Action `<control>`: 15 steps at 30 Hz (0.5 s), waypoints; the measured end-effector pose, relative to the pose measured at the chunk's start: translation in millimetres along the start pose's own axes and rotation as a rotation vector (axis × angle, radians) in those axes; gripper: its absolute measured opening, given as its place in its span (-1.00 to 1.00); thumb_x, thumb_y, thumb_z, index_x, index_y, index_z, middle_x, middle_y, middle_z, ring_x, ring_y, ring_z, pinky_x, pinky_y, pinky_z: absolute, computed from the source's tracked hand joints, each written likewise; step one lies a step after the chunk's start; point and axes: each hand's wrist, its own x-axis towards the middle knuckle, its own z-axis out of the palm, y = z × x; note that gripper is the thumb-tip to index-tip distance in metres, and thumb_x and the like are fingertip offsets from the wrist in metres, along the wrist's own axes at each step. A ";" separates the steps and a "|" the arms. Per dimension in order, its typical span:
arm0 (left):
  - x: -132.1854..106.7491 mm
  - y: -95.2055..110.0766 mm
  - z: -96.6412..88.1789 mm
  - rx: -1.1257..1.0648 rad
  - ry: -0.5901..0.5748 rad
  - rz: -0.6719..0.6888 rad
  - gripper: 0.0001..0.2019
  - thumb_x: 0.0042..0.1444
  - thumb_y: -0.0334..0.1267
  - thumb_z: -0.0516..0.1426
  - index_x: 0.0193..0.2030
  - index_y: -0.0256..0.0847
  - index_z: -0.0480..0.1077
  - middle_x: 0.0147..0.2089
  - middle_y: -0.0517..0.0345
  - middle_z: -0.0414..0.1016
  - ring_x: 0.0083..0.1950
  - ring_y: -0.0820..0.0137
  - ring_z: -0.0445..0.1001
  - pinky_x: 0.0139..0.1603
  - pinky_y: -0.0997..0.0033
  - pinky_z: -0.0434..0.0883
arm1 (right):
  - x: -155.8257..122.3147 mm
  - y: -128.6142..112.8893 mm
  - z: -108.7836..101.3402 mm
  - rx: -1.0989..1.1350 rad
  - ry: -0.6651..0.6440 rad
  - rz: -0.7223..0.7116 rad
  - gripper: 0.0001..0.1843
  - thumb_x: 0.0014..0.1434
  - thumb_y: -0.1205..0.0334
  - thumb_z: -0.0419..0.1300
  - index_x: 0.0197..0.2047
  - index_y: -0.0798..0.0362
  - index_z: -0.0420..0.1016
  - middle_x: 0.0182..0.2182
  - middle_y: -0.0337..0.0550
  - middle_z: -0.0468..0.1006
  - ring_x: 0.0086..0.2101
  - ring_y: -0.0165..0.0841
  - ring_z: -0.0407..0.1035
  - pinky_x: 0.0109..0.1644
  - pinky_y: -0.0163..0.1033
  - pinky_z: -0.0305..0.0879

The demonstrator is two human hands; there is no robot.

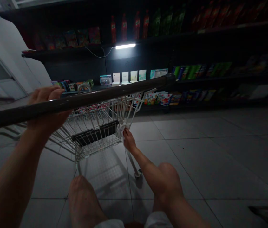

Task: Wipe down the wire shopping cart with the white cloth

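Note:
I am crouched low behind a white wire shopping cart, my bare knees in the lower middle of the view. My left hand wraps around the cart's dark handle bar, fingers curled over its top. My right hand reaches forward and low, fingers closed on a white cloth pressed against the cart's rear corner frame. A dark panel lies in the cart's basket.
Dark shelves with packets, boxes and bottles run along the far wall, lit by a strip lamp. Pale floor tiles spread to the right. A white door stands at the far left. A cart wheel sits by my right knee.

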 end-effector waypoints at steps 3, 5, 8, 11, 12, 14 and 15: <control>7.5 46.7 14.2 0.066 0.040 0.109 -0.65 0.16 0.00 0.07 0.01 -0.10 0.41 0.09 0.00 0.49 0.16 0.01 0.35 0.17 -0.14 0.26 | 4.7 -6.7 -25.5 0.074 0.107 0.013 -0.33 0.06 0.47 0.01 0.28 0.16 0.28 0.21 0.07 0.35 0.20 -0.20 0.24 0.32 -0.06 0.24; 16.8 73.0 26.5 0.045 -0.032 0.187 -0.69 0.21 -0.03 0.02 -0.07 -0.10 0.46 -0.06 0.00 0.56 0.03 0.07 0.46 0.07 -0.06 0.35 | 22.8 -18.6 -56.9 0.118 0.333 -0.056 -0.30 0.13 0.38 -0.01 0.37 0.15 0.14 0.24 0.10 0.26 0.25 -0.17 0.17 0.35 0.01 0.18; 42.1 105.4 41.4 -0.010 -0.183 0.352 -0.69 0.29 -0.12 -0.07 -0.07 -0.11 0.46 0.01 0.05 0.56 -0.03 0.19 0.51 -0.04 0.11 0.41 | 60.6 -35.1 -102.2 0.146 0.642 -0.194 -0.29 0.22 0.32 -0.05 0.43 0.05 -0.02 0.28 0.07 0.14 0.30 -0.15 0.07 0.37 0.07 0.13; 76.7 127.9 53.5 0.001 -0.121 0.370 -0.65 0.29 -0.13 -0.05 0.10 -0.15 0.40 0.19 -0.01 0.43 0.20 0.13 0.38 0.13 0.07 0.35 | 88.7 -32.3 -113.5 0.058 0.715 -0.206 -0.35 0.27 0.29 -0.04 0.41 0.03 0.04 0.27 0.07 0.13 0.29 -0.15 0.06 0.36 0.04 0.13; 88.0 132.4 58.8 0.013 -0.094 0.348 -0.60 0.27 -0.09 -0.02 0.16 -0.18 0.35 0.24 -0.05 0.38 0.26 0.11 0.31 0.17 0.07 0.32 | 91.7 -26.2 -106.8 0.015 0.689 -0.176 -0.39 0.27 0.31 -0.04 0.39 0.05 0.11 0.26 0.08 0.16 0.27 -0.16 0.09 0.35 0.02 0.14; 107.3 136.2 73.7 0.053 -0.106 0.262 -0.51 0.26 -0.01 0.01 0.21 -0.27 0.31 0.21 -0.14 0.37 0.26 0.07 0.31 0.18 0.06 0.31 | 86.4 -9.1 -80.6 -0.059 0.574 -0.078 -0.45 0.27 0.38 -0.06 0.31 0.10 0.27 0.22 0.10 0.25 0.21 -0.18 0.17 0.33 -0.02 0.17; 114.7 135.8 83.2 0.066 -0.151 0.216 -0.50 0.26 0.02 0.01 0.17 -0.30 0.34 0.11 -0.16 0.44 0.17 0.06 0.38 0.12 0.05 0.34 | 78.8 0.2 -63.7 -0.083 0.489 -0.020 -0.47 0.25 0.42 -0.06 0.27 0.11 0.32 0.20 0.11 0.29 0.19 -0.20 0.20 0.31 -0.03 0.18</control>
